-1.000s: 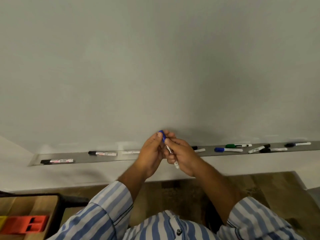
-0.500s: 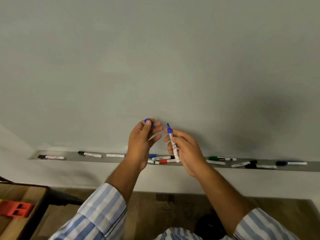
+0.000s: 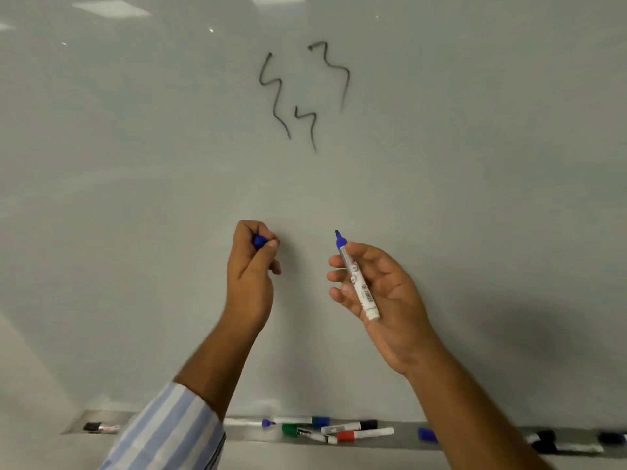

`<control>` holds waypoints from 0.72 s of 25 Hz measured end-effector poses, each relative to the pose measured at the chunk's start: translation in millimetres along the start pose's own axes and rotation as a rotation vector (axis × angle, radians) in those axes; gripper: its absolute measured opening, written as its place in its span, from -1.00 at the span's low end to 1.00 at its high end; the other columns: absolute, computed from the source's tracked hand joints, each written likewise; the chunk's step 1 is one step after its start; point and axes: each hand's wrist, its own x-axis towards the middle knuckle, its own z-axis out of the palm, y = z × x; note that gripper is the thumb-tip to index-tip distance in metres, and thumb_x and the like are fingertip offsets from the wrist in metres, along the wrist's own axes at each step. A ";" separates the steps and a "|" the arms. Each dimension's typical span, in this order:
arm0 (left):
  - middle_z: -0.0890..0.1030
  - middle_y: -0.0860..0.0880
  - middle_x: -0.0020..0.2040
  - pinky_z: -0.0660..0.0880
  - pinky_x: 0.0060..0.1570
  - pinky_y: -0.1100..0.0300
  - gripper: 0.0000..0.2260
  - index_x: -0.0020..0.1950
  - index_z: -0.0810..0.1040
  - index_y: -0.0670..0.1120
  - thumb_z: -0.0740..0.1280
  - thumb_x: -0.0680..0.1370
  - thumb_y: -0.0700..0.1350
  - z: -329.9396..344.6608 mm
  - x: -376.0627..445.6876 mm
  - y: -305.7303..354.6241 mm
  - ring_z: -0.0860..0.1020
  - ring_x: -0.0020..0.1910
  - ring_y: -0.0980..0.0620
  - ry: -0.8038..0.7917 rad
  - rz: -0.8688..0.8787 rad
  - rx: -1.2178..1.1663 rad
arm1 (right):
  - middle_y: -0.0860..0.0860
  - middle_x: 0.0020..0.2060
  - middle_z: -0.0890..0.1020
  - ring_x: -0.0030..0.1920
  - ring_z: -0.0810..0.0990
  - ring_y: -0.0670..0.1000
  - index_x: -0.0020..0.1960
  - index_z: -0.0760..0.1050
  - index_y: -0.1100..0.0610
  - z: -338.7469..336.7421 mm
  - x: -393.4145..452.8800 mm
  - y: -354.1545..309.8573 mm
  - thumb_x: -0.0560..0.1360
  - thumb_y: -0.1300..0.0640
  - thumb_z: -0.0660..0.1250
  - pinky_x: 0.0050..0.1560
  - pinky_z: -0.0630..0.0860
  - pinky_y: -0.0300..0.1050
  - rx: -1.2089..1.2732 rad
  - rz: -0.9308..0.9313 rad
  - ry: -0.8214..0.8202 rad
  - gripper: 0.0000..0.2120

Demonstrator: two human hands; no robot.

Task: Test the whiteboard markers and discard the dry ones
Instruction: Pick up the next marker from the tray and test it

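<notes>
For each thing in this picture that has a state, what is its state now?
Blue marker: uncapped, tip up, held by right hand.
Blue cap: off, gripped in left hand.
Whiteboard: three dark squiggles.
Tray markers: lying down, mostly capped.

The blue cap (image 3: 259,241) has been pulled off the blue marker (image 3: 357,279); both hands have been raised and moved apart, and black scribbles (image 3: 303,96) are now seen.
</notes>
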 end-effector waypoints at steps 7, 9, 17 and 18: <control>0.64 -0.05 0.19 0.50 0.23 0.11 -0.77 0.26 0.62 -0.16 0.20 0.72 -0.27 -31.7 103.0 75.4 0.57 0.21 -0.03 0.245 0.690 0.473 | 0.17 -0.11 0.75 -0.20 0.71 0.13 0.08 0.60 0.15 42.8 59.1 -59.4 0.61 0.08 0.26 -0.28 0.63 -0.02 -0.380 -0.520 0.180 -0.81; 0.59 -0.13 0.39 0.44 0.44 -0.01 -0.71 0.37 0.60 -0.22 0.17 0.72 -0.31 -38.1 135.0 81.4 0.51 0.41 -0.08 0.230 0.828 0.566 | 0.07 -0.12 0.76 -0.16 0.75 0.10 0.09 0.63 0.18 47.6 75.3 -68.3 0.63 0.10 0.24 -0.24 0.67 0.02 -0.575 -0.668 0.238 -0.77; 0.36 -0.09 0.63 0.14 0.64 -0.21 -0.45 0.58 0.44 -0.13 0.20 0.61 -0.45 -30.8 172.4 65.0 0.23 0.67 -0.09 0.254 0.962 0.799 | 0.06 -0.06 0.75 -0.13 0.72 0.00 0.15 0.72 0.26 31.3 104.8 -83.3 0.62 0.17 0.34 -0.06 0.67 -0.14 -1.201 -1.056 0.392 -0.75; 0.35 -0.08 0.63 0.13 0.64 -0.22 -0.44 0.59 0.42 -0.12 0.20 0.60 -0.45 -30.7 172.5 64.6 0.22 0.67 -0.09 0.254 0.963 0.812 | 0.06 -0.09 0.74 -0.15 0.71 -0.02 0.14 0.72 0.27 27.1 100.6 -82.4 0.61 0.17 0.34 -0.09 0.66 -0.17 -1.200 -1.053 0.408 -0.76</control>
